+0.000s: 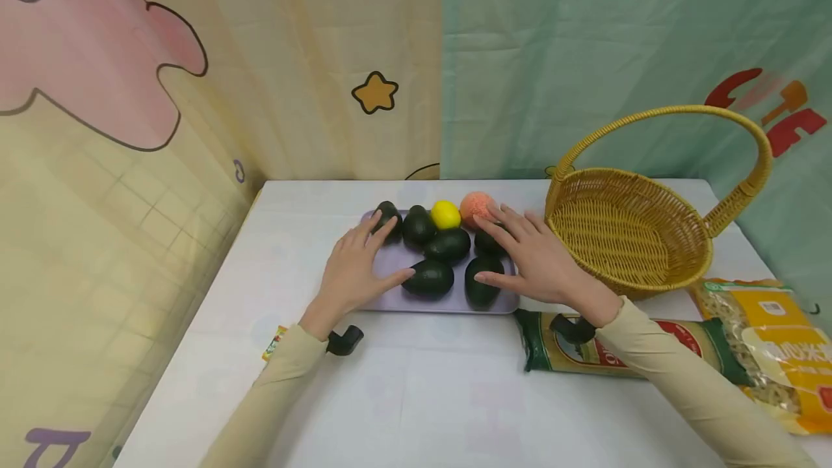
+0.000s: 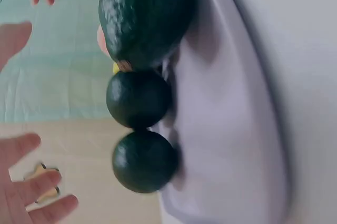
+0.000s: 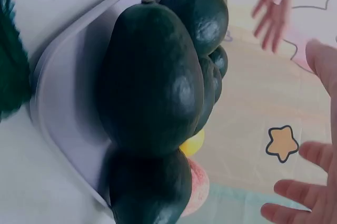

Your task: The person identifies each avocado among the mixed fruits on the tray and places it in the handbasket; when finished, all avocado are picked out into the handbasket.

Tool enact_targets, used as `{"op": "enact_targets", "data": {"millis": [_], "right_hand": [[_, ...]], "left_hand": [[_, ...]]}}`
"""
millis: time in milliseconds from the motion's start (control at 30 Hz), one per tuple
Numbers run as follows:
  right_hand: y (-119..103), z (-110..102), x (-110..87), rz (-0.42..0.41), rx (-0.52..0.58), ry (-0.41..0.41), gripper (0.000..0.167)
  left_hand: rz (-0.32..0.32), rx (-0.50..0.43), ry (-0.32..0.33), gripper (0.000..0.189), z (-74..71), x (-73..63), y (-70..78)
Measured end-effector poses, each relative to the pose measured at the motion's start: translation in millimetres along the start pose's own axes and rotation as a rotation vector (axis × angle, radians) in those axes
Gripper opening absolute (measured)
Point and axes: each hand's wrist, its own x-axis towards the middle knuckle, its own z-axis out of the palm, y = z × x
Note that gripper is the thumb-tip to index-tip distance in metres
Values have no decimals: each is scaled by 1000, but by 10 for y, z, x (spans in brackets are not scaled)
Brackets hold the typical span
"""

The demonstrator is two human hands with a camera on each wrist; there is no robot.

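A light purple tray (image 1: 390,302) on the table bears several dark green avocados (image 1: 427,279), a yellow lemon-like fruit (image 1: 445,215) and a pinkish-orange round fruit (image 1: 477,209) at its back. Over the tray's left part hovers my left hand (image 1: 351,269), fingers spread and nothing held. Its wrist view has avocados (image 2: 147,18) beside the spread fingers, with a gap between. My right hand (image 1: 536,258) is spread above the right side, partly covering an avocado there. In the right wrist view its fingers (image 3: 316,155) stay apart from the large avocado (image 3: 152,81).
To the right stands a wicker basket (image 1: 611,237) with a tall handle. Under the right forearm lies a green-ended pasta packet (image 1: 689,338), with a yellow pasta bag (image 1: 773,345) beyond it. A small colourful wrapper (image 1: 275,343) lies by the left sleeve. Curtains hang behind the table.
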Motion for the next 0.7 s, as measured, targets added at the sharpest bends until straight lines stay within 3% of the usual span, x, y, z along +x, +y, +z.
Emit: {"op": "enact_targets", "data": {"millis": [200, 400, 533, 700], "right_hand": [[-31, 17, 8, 103, 117, 83, 80], [-70, 68, -13, 191, 205, 117, 73], [-96, 114, -20, 271, 262, 83, 74], [-147, 167, -32, 376, 320, 18, 77]], "left_hand": [[-236, -198, 34, 88, 45, -173, -137], [-451, -348, -34, 92, 160, -334, -262], [-486, -374, -56, 93, 280, -421, -353], [-462, -346, -35, 91, 366, -479, -406]]}}
